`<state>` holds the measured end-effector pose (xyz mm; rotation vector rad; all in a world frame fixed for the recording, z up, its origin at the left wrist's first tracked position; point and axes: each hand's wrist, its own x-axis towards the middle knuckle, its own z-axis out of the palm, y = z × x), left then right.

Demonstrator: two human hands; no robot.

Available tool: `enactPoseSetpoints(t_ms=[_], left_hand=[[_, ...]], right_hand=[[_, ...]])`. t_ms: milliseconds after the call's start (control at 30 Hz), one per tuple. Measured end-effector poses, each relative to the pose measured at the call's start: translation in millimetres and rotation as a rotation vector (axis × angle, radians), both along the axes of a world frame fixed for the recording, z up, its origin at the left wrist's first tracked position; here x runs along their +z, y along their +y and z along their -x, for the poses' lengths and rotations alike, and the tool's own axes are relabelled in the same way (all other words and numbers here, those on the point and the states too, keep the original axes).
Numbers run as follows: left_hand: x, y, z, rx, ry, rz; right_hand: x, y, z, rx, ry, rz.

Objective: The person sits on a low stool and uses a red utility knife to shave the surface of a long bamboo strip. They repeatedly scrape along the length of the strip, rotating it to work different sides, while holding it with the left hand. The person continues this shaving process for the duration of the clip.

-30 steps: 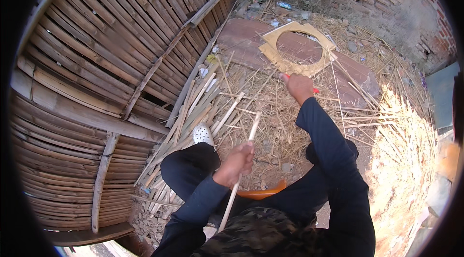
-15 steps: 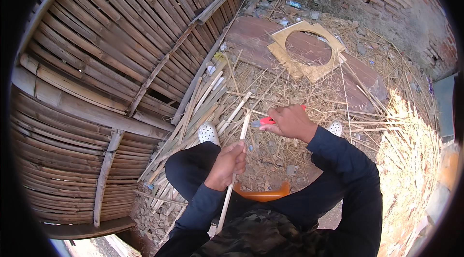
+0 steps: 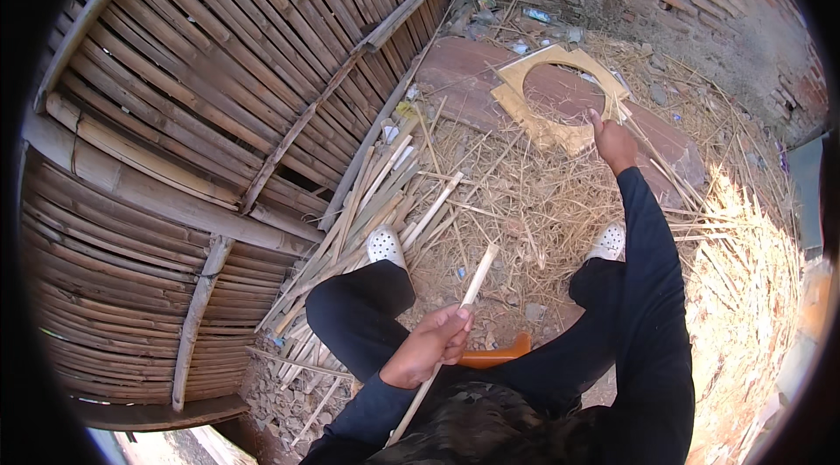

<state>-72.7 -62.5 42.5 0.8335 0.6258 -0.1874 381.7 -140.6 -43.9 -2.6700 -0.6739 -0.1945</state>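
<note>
My left hand is closed around a pale bamboo strip. The strip slants up and away from my lap, its cut end over the littered ground. My right arm stretches far forward, and my right hand is at the near right edge of a yellowish board with a large round hole. Its thumb points up and the other fingers look curled; whatever they hold is hidden. The red-handled cutter does not show.
Bamboo strips lie piled at left beside a slatted bamboo wall. Shavings cover the ground around a reddish-brown slab. A brick wall stands behind. An orange stool is under me.
My right hand has swung forward from the strip's tip to the holed board, and the red cutter has gone from sight. My left hand has shifted right and nearer with the bamboo strip.
</note>
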Motion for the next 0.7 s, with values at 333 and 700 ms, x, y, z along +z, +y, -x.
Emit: enactPoseSetpoints(t_ms=[333, 700], left_hand=[[-5, 21, -28, 0.138, -0.035, -0.039], [-27, 11, -3, -0.066, -0.143, -0.149]], right_hand=[[43, 42, 178, 0.772, 0.731, -0.607], [64, 56, 140, 0.433, 0.815, -0.762]])
